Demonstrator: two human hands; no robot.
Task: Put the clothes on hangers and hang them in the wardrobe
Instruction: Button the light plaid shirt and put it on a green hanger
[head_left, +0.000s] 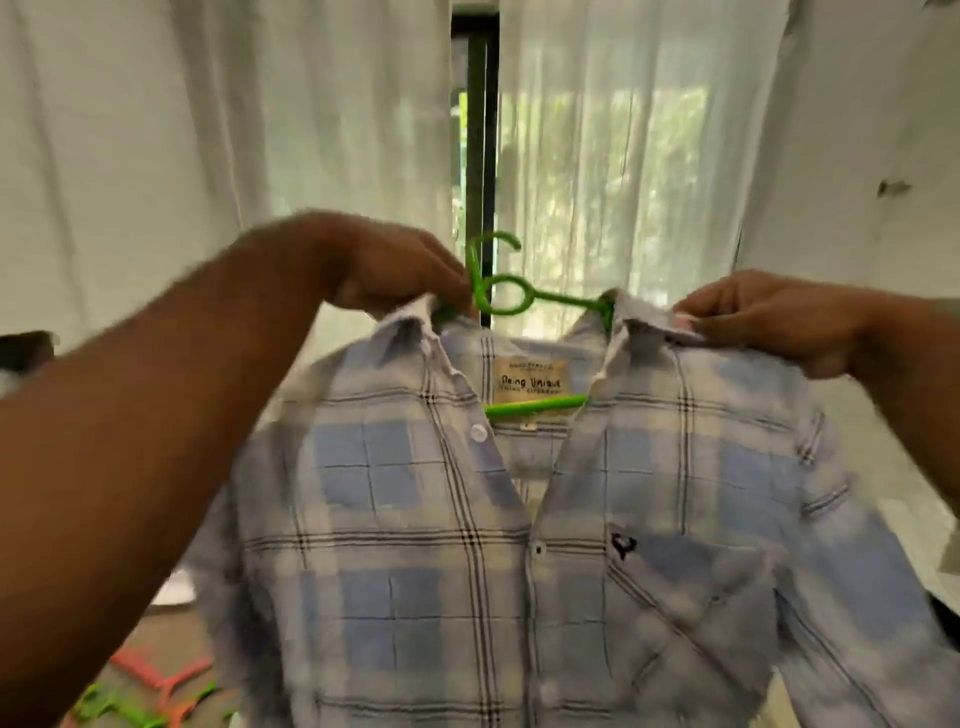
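Checked shirt (467, 571) on looped green hanger (535, 406)
Left hand (400, 270), right hand (769, 317) pinch collar (410, 332) either side of the hanger.

White sheer curtains (208, 130) both sides, dark window frame (475, 130) between; daylight, green foliage (649, 156) behind; white wall (857, 130) right.

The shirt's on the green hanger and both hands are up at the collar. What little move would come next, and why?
Probably evening out the shoulders. The left hand and right hand each pinch a collar end of the plaid shirt. The green hanger sits inside it, but the front gapes with the top button undone, so it may slip.
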